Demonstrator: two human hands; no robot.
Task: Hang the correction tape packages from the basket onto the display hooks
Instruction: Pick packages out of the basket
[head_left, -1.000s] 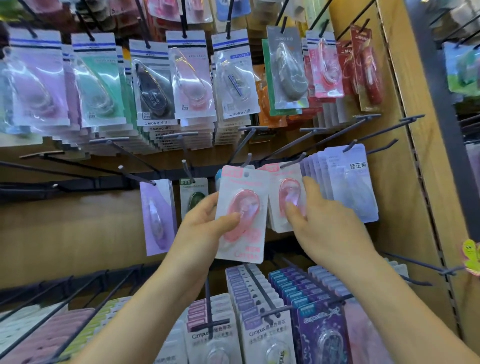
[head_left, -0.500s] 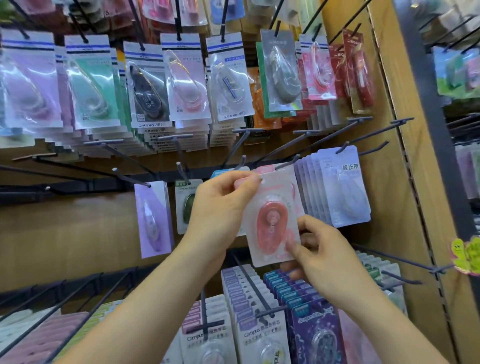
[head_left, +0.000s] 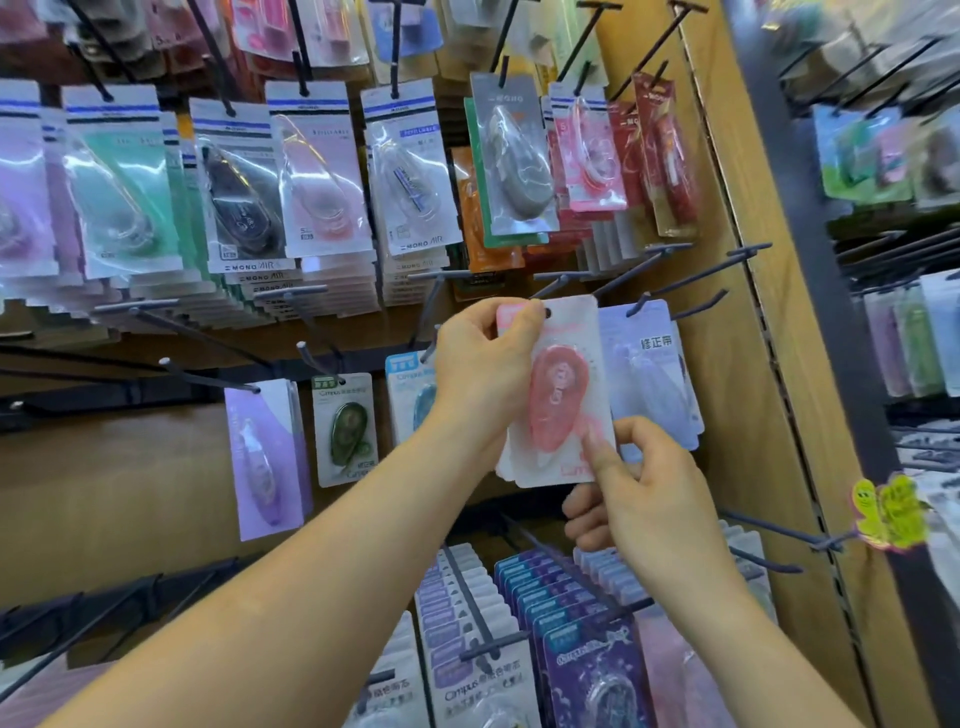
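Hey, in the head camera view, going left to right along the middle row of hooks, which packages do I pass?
Purple package → green package → blue package → pink packages, gripped at the top by the left hand and pinched at the bottom by the right hand → pale lilac packages.

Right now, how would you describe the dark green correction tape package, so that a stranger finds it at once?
On the wooden display wall, look at the middle row of hooks, left of the left hand. The dark green correction tape package hangs between a tall purple package and a blue-topped package. Of the three, only it shows a dark green dispenser on a white card.
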